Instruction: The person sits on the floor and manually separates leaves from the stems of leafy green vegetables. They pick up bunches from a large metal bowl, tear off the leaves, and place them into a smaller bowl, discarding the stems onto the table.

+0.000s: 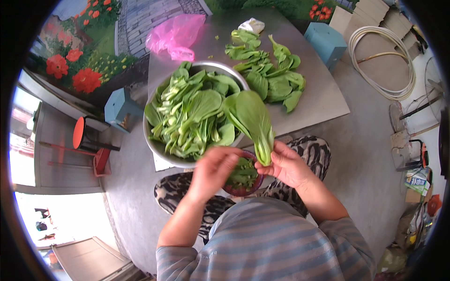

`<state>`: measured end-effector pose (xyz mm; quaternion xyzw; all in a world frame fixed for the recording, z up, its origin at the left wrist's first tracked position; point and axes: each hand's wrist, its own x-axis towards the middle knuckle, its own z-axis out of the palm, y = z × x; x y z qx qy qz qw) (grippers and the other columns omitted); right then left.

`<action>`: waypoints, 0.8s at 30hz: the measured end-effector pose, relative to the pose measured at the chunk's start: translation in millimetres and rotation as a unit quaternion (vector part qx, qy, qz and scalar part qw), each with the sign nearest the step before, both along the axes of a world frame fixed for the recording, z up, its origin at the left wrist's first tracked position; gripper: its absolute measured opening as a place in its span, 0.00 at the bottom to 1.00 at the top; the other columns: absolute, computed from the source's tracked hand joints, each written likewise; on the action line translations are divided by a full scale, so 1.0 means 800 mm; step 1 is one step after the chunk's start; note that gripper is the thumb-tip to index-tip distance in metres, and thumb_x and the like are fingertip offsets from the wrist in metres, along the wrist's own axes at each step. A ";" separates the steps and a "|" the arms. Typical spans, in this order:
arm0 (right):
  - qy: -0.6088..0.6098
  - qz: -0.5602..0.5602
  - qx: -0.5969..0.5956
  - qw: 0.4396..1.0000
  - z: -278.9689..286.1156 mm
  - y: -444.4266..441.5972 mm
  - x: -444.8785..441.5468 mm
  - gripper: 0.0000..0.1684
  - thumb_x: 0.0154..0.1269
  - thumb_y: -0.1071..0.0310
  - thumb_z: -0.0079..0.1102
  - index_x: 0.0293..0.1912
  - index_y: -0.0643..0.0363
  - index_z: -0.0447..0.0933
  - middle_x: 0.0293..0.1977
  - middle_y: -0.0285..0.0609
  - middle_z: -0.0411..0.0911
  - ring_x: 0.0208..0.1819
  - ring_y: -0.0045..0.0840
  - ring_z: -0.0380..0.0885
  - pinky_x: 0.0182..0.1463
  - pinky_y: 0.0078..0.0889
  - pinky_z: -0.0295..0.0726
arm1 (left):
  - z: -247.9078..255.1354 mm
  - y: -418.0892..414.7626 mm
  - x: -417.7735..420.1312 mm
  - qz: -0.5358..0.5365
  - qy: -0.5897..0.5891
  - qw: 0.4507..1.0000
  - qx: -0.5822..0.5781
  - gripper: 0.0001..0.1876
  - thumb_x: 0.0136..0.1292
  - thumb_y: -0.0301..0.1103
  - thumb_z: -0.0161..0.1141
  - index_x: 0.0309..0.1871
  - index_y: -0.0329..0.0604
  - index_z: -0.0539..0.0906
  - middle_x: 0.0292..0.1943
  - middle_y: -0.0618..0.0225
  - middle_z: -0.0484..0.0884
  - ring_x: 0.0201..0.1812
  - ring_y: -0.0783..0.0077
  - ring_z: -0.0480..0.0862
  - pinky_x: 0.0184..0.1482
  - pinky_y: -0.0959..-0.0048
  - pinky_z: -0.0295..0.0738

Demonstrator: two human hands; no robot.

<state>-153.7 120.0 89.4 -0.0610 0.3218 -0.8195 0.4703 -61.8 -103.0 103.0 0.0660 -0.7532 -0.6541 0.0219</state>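
Observation:
My right hand (pixel 286 165) grips a head of bok choy (pixel 251 119) by its pale base, with the leaves pointing up and away from me. My left hand (pixel 216 170) is blurred by motion, just left of that base; whether its fingers hold anything is hidden. Below both hands, between my knees, a dark red basin (pixel 242 191) contains leaf scraps (pixel 242 172). A wide metal bowl (pixel 149 138) heaped with bok choy leaves and stalks (pixel 190 112) stands at the table's near left. More whole bok choy (pixel 270 77) lies in a loose pile right of the bowl.
A pink plastic bag (pixel 175 33) and a crumpled white wrapper (pixel 251 25) lie on the metal-topped table (pixel 313 105). Blue stools (pixel 326 42) stand beside it. A coiled hose (pixel 355 63) hangs at right; a red dustpan (pixel 102 161) and a round orange-topped stool (pixel 79 132) are at left.

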 end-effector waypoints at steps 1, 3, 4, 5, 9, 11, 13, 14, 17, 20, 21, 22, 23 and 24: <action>-0.033 -0.002 0.010 0.999 -0.003 0.000 0.017 0.20 0.74 0.65 0.46 0.62 0.60 0.62 0.47 0.44 0.76 0.45 0.32 0.81 0.47 0.35 0.83 | 0.000 0.023 0.008 -0.068 -0.020 0.996 0.056 0.16 0.72 0.33 0.52 0.59 0.36 0.76 0.51 0.67 0.79 0.52 0.75 0.77 0.54 0.71 0.73; -0.070 0.017 -0.036 0.997 -0.020 0.005 0.042 0.21 0.74 0.63 0.47 0.62 0.59 0.62 0.45 0.43 0.76 0.41 0.29 0.81 0.42 0.30 0.83 | -0.017 0.054 0.016 -0.106 -0.002 0.985 0.138 0.19 0.74 0.35 0.50 0.63 0.36 0.72 0.55 0.66 0.78 0.55 0.75 0.75 0.59 0.73 0.68; -0.091 0.009 -0.027 0.995 -0.023 0.007 0.053 0.20 0.74 0.61 0.47 0.60 0.58 0.63 0.42 0.42 0.76 0.37 0.26 0.80 0.37 0.26 0.81 | -0.022 0.063 0.023 -0.112 -0.065 0.958 0.257 0.21 0.74 0.36 0.50 0.65 0.35 0.70 0.56 0.65 0.77 0.58 0.76 0.73 0.63 0.74 0.63; -0.084 0.017 -0.016 0.996 -0.029 0.011 0.059 0.18 0.74 0.61 0.48 0.58 0.58 0.64 0.40 0.41 0.76 0.36 0.26 0.80 0.37 0.26 0.81 | -0.024 0.076 0.031 -0.062 -0.082 0.948 0.300 0.21 0.73 0.37 0.51 0.65 0.35 0.70 0.55 0.66 0.78 0.56 0.76 0.74 0.62 0.74 0.65; 0.045 0.010 0.106 0.993 -0.036 0.027 0.071 0.13 0.74 0.60 0.49 0.50 0.58 0.68 0.34 0.37 0.76 0.30 0.19 0.77 0.31 0.20 0.78 | -0.047 0.087 0.051 -0.011 -0.055 0.943 0.328 0.14 0.70 0.29 0.55 0.57 0.38 0.75 0.48 0.69 0.81 0.49 0.78 0.79 0.54 0.75 0.73; 0.204 -0.021 0.187 0.961 -0.047 0.033 0.075 0.12 0.75 0.62 0.47 0.50 0.60 0.68 0.33 0.36 0.75 0.29 0.16 0.76 0.28 0.17 0.76 | -0.053 0.094 0.059 0.039 -0.046 0.948 0.313 0.08 0.67 0.25 0.58 0.47 0.40 0.75 0.42 0.71 0.81 0.43 0.81 0.80 0.45 0.80 0.76; 0.215 -0.013 0.182 0.960 -0.046 0.034 0.079 0.12 0.73 0.65 0.52 0.50 0.61 0.70 0.33 0.35 0.75 0.28 0.13 0.74 0.25 0.16 0.73 | -0.065 0.098 0.066 0.057 -0.047 0.963 0.260 0.06 0.67 0.25 0.59 0.44 0.41 0.75 0.40 0.72 0.81 0.39 0.82 0.80 0.40 0.82 0.76; 0.271 -0.001 0.201 0.941 -0.048 0.030 0.083 0.13 0.72 0.65 0.54 0.50 0.61 0.70 0.33 0.35 0.75 0.28 0.13 0.74 0.25 0.16 0.74 | -0.068 0.104 0.067 0.067 -0.031 0.968 0.240 0.06 0.68 0.26 0.59 0.43 0.41 0.73 0.36 0.74 0.79 0.35 0.84 0.78 0.34 0.85 0.74; 0.229 -0.022 0.207 0.951 -0.062 0.028 0.090 0.17 0.67 0.66 0.61 0.51 0.60 0.70 0.34 0.34 0.76 0.27 0.14 0.74 0.27 0.19 0.76 | -0.076 0.115 0.069 0.109 -0.038 0.982 0.150 0.08 0.67 0.28 0.60 0.42 0.39 0.72 0.31 0.72 0.78 0.32 0.85 0.77 0.32 0.84 0.71; 0.064 -0.084 0.180 0.978 -0.069 0.025 0.090 0.16 0.69 0.65 0.58 0.52 0.58 0.70 0.36 0.34 0.74 0.31 0.17 0.74 0.32 0.22 0.76 | -0.074 0.126 0.068 0.127 0.027 0.958 0.254 0.08 0.71 0.31 0.55 0.48 0.41 0.69 0.33 0.71 0.77 0.26 0.83 0.71 0.27 0.83 0.66; 0.058 -0.088 0.176 0.979 -0.069 0.024 0.090 0.15 0.69 0.65 0.58 0.52 0.58 0.70 0.36 0.33 0.74 0.32 0.17 0.74 0.33 0.22 0.76 | -0.077 0.128 0.069 0.123 0.044 0.954 0.271 0.08 0.72 0.32 0.53 0.49 0.42 0.69 0.34 0.70 0.76 0.25 0.83 0.70 0.27 0.83 0.65; 0.053 -0.093 0.172 0.979 -0.067 0.022 0.091 0.15 0.69 0.65 0.57 0.52 0.58 0.71 0.36 0.33 0.74 0.32 0.17 0.74 0.33 0.22 0.76 | -0.082 0.127 0.071 0.121 0.041 0.945 0.302 0.07 0.72 0.32 0.53 0.48 0.42 0.69 0.34 0.69 0.76 0.25 0.82 0.70 0.27 0.83 0.66; 0.048 -0.097 0.169 0.980 -0.066 0.020 0.090 0.14 0.70 0.65 0.57 0.52 0.59 0.71 0.36 0.33 0.74 0.33 0.17 0.73 0.34 0.22 0.76 | -0.089 0.125 0.074 0.118 0.037 0.935 0.333 0.07 0.72 0.31 0.53 0.48 0.42 0.69 0.34 0.69 0.76 0.25 0.82 0.70 0.27 0.82 0.66; 0.008 -0.137 0.133 0.982 -0.073 0.018 0.087 0.13 0.71 0.65 0.55 0.52 0.59 0.71 0.36 0.33 0.74 0.32 0.17 0.72 0.36 0.22 0.75 | -0.095 0.123 0.077 0.115 0.034 0.924 0.364 0.07 0.72 0.31 0.53 0.47 0.42 0.69 0.35 0.68 0.76 0.25 0.82 0.70 0.27 0.82 0.66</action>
